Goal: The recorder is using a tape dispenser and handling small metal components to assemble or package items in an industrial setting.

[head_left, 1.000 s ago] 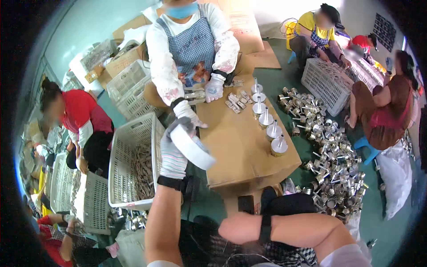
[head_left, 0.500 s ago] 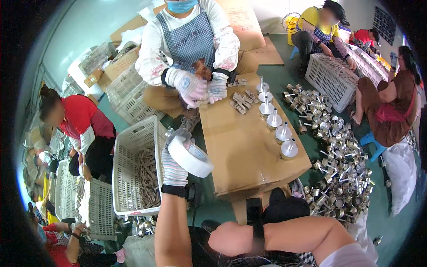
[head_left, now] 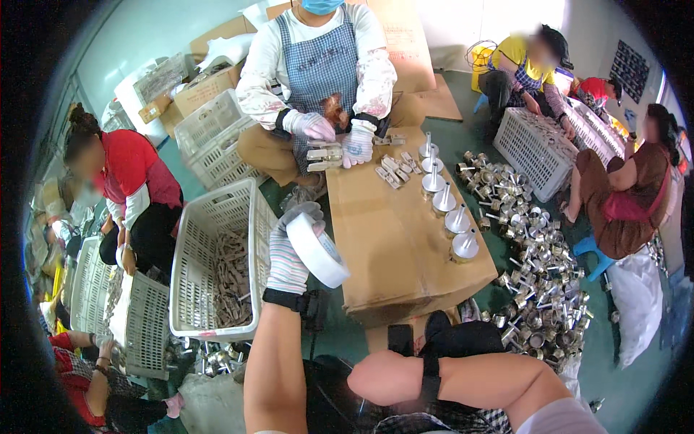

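My left hand (head_left: 288, 249), in a striped glove, grips a wide roll of white tape (head_left: 318, 254) in front of the cardboard box's left side. My right hand (head_left: 383, 380) is bent across my lap, past a black wristband; its fingers cannot be made out. On the cardboard box (head_left: 383, 253) stands a row of several round metal cups with thin upright stems (head_left: 457, 220). Flat metal clips (head_left: 394, 172) lie beside them. Across the box, a co-worker's gloved hands (head_left: 356, 145) hold a bundle of metal clips (head_left: 324, 155).
A white plastic crate (head_left: 253, 239) of metal clips stands left of the box. Many stemmed metal cups (head_left: 542, 289) are heaped on the floor at the right. Other people work at crates on both sides. A white sack (head_left: 636, 304) lies far right.
The co-worker's hands have parted slightly, and the clip bundle now shows between them. My left hand still holds the tape roll, slightly turned. The view has shifted a little.
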The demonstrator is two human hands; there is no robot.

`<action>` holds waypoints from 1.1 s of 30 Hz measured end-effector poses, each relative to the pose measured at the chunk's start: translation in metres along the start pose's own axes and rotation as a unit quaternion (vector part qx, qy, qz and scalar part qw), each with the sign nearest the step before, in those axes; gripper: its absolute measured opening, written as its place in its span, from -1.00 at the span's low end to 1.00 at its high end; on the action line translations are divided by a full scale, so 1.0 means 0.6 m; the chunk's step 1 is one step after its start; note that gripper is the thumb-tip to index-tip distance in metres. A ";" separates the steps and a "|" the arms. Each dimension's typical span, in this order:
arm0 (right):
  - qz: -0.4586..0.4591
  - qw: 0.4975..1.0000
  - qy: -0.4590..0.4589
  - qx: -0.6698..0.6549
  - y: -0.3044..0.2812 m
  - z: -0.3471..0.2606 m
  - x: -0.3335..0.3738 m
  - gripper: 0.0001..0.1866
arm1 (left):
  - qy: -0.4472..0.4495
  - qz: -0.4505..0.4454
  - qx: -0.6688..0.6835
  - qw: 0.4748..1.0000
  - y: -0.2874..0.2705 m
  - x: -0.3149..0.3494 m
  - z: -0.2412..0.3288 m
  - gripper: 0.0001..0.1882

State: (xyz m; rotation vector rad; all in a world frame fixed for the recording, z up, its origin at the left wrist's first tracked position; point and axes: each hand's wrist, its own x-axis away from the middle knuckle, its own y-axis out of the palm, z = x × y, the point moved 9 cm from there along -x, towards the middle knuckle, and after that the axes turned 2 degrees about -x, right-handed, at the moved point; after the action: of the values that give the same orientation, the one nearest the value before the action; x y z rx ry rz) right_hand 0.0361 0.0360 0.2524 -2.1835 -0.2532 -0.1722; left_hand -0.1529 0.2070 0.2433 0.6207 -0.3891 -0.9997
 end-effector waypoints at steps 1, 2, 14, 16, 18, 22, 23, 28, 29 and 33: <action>0.002 1.000 -0.002 -0.001 0.002 -0.001 -0.001 -0.88 | -0.005 -0.009 0.016 1.000 -0.001 -0.001 -0.002 -0.75; 0.004 1.000 -0.005 -0.002 0.004 -0.001 -0.002 -0.88 | -0.010 -0.018 0.031 0.999 -0.001 -0.003 -0.004 -0.77; -0.007 1.000 -0.011 -0.018 0.018 0.011 0.004 -0.87 | 0.016 -0.022 -0.039 0.999 0.002 -0.009 -0.020 -0.78; 0.004 1.000 -0.019 -0.017 0.017 0.010 0.006 -0.87 | -0.011 -0.032 0.028 0.999 0.002 -0.013 -0.028 -0.78; 0.019 0.999 -0.025 -0.019 0.013 0.010 0.009 -0.87 | -0.073 -0.072 0.122 0.987 0.014 -0.015 -0.042 -0.77; 0.002 1.000 -0.014 -0.025 0.007 0.013 0.013 -0.88 | -0.082 -0.068 0.123 0.987 0.013 -0.025 -0.053 -0.76; -0.001 1.000 -0.012 -0.026 0.007 0.014 0.014 -0.88 | -0.078 -0.060 0.111 0.989 0.009 -0.027 -0.055 -0.76; 0.059 0.997 -0.003 -0.039 0.002 0.025 0.020 -0.88 | -0.088 -0.087 0.121 0.985 0.016 -0.037 -0.065 -0.75; 0.070 0.997 -0.002 -0.043 0.001 0.026 0.021 -0.88 | -0.085 -0.073 0.113 0.987 0.010 -0.038 -0.067 -0.75; 0.064 0.997 0.001 -0.044 0.002 0.030 0.024 -0.88 | -0.068 -0.043 0.081 0.993 0.005 -0.039 -0.077 -0.75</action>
State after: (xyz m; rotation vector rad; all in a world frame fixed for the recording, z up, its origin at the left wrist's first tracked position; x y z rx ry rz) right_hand 0.0508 0.0516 0.2444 -2.2787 -0.1045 -0.1153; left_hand -0.1364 0.2423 0.2094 0.7223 -0.5721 -1.1045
